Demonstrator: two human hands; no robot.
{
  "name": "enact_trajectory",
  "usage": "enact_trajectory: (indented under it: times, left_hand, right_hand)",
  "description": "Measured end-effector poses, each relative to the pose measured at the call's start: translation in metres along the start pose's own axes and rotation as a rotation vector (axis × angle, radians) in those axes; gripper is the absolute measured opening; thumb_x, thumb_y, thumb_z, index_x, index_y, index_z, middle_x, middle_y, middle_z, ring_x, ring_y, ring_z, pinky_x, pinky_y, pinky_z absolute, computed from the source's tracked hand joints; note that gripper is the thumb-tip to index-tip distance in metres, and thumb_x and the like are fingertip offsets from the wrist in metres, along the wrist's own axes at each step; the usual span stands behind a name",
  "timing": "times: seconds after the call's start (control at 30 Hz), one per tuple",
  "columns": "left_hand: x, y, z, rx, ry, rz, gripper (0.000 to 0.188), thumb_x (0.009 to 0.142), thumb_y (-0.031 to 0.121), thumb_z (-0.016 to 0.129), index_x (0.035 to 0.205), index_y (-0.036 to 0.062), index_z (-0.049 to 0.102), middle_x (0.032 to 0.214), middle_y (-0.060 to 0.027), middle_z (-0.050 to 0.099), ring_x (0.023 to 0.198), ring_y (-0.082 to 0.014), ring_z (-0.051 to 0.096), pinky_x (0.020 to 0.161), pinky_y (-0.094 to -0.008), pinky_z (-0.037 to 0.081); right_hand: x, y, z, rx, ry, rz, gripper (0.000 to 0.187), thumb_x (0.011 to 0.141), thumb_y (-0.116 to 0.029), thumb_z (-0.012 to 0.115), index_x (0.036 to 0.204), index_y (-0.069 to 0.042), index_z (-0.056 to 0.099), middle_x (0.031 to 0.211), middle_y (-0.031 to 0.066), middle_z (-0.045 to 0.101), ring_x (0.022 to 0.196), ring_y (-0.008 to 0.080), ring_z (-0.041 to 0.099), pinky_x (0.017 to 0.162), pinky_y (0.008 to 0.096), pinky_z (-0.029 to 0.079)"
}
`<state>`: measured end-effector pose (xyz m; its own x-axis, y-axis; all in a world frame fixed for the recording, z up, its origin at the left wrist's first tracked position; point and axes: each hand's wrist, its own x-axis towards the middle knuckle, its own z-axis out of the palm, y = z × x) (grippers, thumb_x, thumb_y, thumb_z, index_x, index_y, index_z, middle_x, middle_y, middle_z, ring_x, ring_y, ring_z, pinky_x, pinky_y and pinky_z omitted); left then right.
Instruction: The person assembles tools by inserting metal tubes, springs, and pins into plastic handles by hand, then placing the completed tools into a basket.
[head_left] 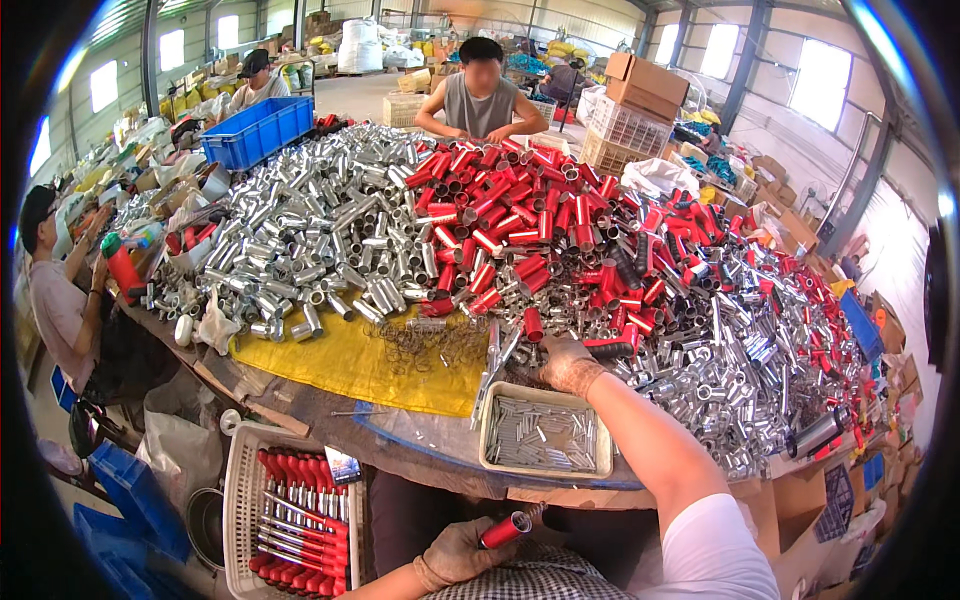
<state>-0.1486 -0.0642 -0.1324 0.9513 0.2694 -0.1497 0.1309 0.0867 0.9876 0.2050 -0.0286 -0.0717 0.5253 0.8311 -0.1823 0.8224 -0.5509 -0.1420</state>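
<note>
My gloved left hand (pixel 458 553) is low over my lap, closed around a red metal tube (pixel 505 530) with a coil spring (pixel 536 512) sticking out of its end. My gloved right hand (pixel 568 366) reaches to the near edge of the heap; its fingertips are hidden, so I cannot tell what they hold. Beside it lie a black-and-red handle (pixel 612 346) and an upright red tube (pixel 533 324). Just below that hand, a cream tray (pixel 486 440) holds small metal pins. Thin wire springs (pixel 425 345) lie tangled on a yellow cloth (pixel 350 365).
Silver tubes (pixel 330 215) and red tubes (pixel 500 195) pile high across the table. A white basket (pixel 240 510) of red-handled tools stands at lower left. A blue crate (pixel 258 132) sits at far left. Co-workers sit opposite (pixel 480 95) and at left (pixel 65 300).
</note>
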Motion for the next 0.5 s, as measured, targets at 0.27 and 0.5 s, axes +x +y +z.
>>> enact_trajectory:
  times: [0.27,0.5]
  left_hand:
    - [-0.002,0.000,0.003,0.058,-0.003,0.000,0.022,0.082,0.020,0.077,0.091,0.0043,0.064,0.075,0.0012,0.061,0.072,-0.0064,0.053,0.068,-0.0239,0.046]
    - [-0.005,-0.002,0.005,0.043,-0.008,0.002,0.027,0.082,0.025,0.075,0.096,0.0045,0.065,0.079,-0.0023,0.064,0.075,-0.0098,0.057,0.072,-0.0264,0.048]
  right_hand:
    - [0.003,0.020,0.015,-0.001,0.097,-0.150,0.048,0.074,-0.040,0.073,0.102,-0.002,0.065,0.104,0.0219,0.064,0.101,0.0373,0.059,0.088,0.0430,0.047]
    - [-0.001,0.022,0.018,0.186,0.168,-0.238,0.053,0.068,-0.039,0.079,0.104,-0.002,0.065,0.101,0.0204,0.064,0.100,0.0380,0.058,0.089,0.0425,0.046]
